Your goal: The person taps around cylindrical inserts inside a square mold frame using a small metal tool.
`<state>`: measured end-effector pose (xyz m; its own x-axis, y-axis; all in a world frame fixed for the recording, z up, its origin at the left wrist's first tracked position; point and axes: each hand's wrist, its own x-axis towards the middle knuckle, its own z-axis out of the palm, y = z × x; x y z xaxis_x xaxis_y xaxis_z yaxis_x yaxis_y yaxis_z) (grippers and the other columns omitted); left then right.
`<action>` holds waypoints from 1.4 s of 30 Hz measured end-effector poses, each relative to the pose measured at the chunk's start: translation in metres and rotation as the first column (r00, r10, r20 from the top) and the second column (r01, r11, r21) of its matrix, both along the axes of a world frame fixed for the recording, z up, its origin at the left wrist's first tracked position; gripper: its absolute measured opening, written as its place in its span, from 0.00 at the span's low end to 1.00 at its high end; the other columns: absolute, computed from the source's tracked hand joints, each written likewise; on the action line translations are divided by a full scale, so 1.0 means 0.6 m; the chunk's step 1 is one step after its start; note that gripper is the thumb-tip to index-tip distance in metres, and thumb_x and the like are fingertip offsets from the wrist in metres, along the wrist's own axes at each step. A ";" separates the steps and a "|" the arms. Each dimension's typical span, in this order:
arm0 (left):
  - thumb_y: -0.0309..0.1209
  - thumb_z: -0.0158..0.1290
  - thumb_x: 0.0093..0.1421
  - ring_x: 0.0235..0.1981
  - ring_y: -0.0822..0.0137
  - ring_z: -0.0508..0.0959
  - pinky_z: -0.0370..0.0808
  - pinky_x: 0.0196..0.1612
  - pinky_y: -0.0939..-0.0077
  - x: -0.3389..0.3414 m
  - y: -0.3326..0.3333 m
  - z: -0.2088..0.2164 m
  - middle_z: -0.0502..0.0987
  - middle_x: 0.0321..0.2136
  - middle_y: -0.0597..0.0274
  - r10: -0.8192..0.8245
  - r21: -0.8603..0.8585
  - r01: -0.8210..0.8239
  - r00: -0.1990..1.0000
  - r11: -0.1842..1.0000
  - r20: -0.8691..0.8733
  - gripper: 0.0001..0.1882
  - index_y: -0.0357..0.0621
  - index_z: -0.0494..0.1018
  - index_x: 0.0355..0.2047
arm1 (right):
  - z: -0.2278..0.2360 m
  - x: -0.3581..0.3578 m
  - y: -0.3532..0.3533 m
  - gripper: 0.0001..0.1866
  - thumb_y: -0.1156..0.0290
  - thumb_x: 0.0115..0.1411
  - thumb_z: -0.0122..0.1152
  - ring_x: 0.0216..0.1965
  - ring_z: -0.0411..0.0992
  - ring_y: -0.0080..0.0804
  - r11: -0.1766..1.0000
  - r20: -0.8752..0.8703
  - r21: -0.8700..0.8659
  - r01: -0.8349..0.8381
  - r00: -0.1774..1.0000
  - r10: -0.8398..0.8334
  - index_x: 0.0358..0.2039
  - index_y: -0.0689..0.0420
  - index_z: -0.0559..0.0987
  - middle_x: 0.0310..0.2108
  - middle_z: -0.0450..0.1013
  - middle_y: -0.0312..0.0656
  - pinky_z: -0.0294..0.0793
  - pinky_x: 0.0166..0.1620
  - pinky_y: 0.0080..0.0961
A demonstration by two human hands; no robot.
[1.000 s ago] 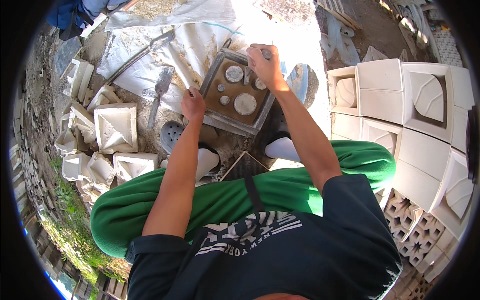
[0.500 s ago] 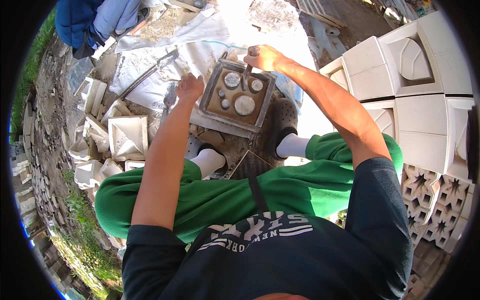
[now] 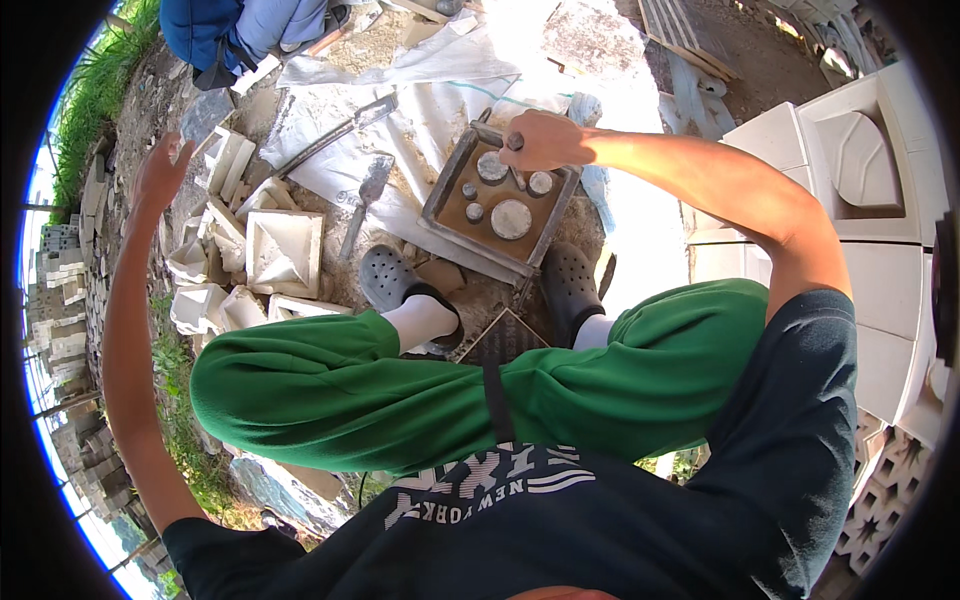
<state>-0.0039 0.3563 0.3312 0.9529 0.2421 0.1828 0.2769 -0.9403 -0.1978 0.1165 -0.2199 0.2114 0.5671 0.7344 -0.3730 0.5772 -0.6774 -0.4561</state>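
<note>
A square mould frame point(image 3: 440, 190) lies between my feet, filled with brownish wet mix point(image 3: 485, 235). Several round grey discs point(image 3: 511, 220) of different sizes sit in the mix. My right hand point(image 3: 550, 140) is above the far side of the mould, closed round a dark rod point(image 3: 516, 141) whose rounded top shows by the thumb. The rod's lower end reaches down among the discs. Out to the left, my left hand point(image 3: 163, 175) is raised with its fingers apart and nothing in it, near the pale cast pieces. A trowel point(image 3: 370, 185) lies left of the mould.
Broken pale moulded pieces point(image 3: 284, 250) are heaped on the left. A long metal bar point(image 3: 335, 133) rests on white sheeting point(image 3: 430, 150). Large pale cast blocks point(image 3: 870, 260) stack up on the right. Beyond the sheeting are blue cloth point(image 3: 200, 45) and wooden slats point(image 3: 690, 40).
My left hand has swung from beside the mould far out to the left, uncovering the trowel. My right hand keeps the rod over the mould. The view has shifted a little.
</note>
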 end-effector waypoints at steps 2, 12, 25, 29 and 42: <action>0.55 0.48 0.63 0.50 0.52 0.77 0.72 0.52 0.61 -0.089 0.009 0.018 0.77 0.47 0.47 0.127 -0.075 -0.134 0.987 0.988 -0.096 0.30 0.42 0.70 0.54 | -0.013 0.002 -0.020 0.18 0.58 0.57 0.56 0.23 0.72 0.41 0.983 0.090 0.183 0.020 0.995 -0.037 0.24 0.61 0.78 0.18 0.73 0.46 0.71 0.32 0.39; 0.50 0.47 0.67 0.45 0.66 0.76 0.73 0.48 0.69 -0.549 0.020 -0.033 0.78 0.41 0.53 0.554 -0.543 -0.520 0.824 0.659 -0.118 0.28 0.35 0.71 0.51 | -0.057 -0.009 -0.076 0.13 0.63 0.51 0.58 0.21 0.70 0.52 0.845 0.139 0.535 0.003 0.986 -0.091 0.14 0.53 0.75 0.13 0.69 0.47 0.71 0.27 0.41; 0.51 0.47 0.66 0.45 0.64 0.76 0.74 0.46 0.69 -0.418 -0.425 -0.338 0.78 0.41 0.52 0.573 -0.783 -0.603 0.699 0.151 -0.428 0.29 0.36 0.71 0.52 | -0.070 -0.010 -0.110 0.08 0.74 0.51 0.58 0.15 0.68 0.35 0.736 0.111 0.677 -0.004 0.989 -0.097 0.17 0.59 0.73 0.14 0.69 0.44 0.68 0.22 0.25; 0.52 0.47 0.66 0.45 0.64 0.76 0.74 0.46 0.69 -0.477 -0.430 -0.284 0.78 0.41 0.52 0.627 -0.757 -0.640 0.646 0.133 -0.436 0.29 0.36 0.71 0.52 | -0.128 -0.012 -0.081 0.10 0.73 0.53 0.58 0.14 0.68 0.35 0.627 0.018 0.779 -0.012 1.000 -0.004 0.16 0.59 0.73 0.13 0.69 0.44 0.69 0.22 0.27; 0.53 0.47 0.66 0.45 0.63 0.76 0.74 0.44 0.68 -0.464 -0.380 -0.266 0.77 0.40 0.52 0.541 -0.731 -0.672 0.663 0.123 -0.518 0.30 0.36 0.70 0.53 | -0.079 -0.029 -0.107 0.14 0.71 0.54 0.56 0.12 0.63 0.36 0.746 0.178 0.665 0.037 0.962 -0.207 0.14 0.59 0.67 0.12 0.65 0.45 0.65 0.19 0.30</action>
<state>-0.2823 0.1283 0.1718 0.4082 0.6970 -0.5896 0.8806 -0.1303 0.4556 0.0991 -0.2842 0.1643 0.6738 0.6664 0.3193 0.6534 -0.3356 -0.6785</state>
